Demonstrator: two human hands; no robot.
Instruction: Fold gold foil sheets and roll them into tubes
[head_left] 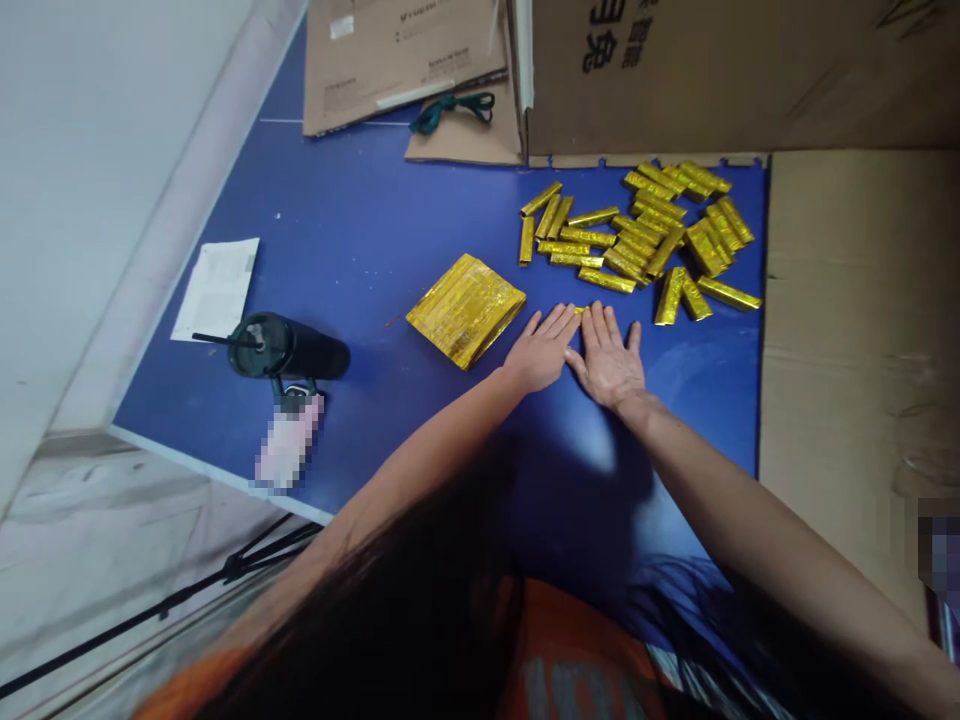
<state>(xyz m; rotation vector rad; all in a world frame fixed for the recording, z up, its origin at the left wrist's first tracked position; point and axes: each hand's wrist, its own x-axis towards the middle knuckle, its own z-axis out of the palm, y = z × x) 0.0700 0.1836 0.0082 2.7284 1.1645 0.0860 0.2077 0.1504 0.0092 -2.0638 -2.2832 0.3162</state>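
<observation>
My left hand (541, 350) lies palm down on the blue table (360, 280), its fingers stretched out and pointing away to the right. Beside it, my right hand (609, 358) rests with fingers spread, its thumb touching or close to the left hand. Between the fingertips of both hands shows a small bit of gold foil (581, 310); the rest of it is covered by the fingers. A flat stack of gold foil sheets (466, 310) sits just left of my left hand. Several folded gold foil tubes (634, 235) lie scattered beyond my right hand.
A black tumbler (311, 350) lies at the left, near a white paper (217, 290) and a blurred pinkish item (290, 445). Cardboard pieces (405, 50) and a dark green cord (454, 108) are at the back. A large carton (712, 80) borders the far side, with cardboard (847, 350) at right.
</observation>
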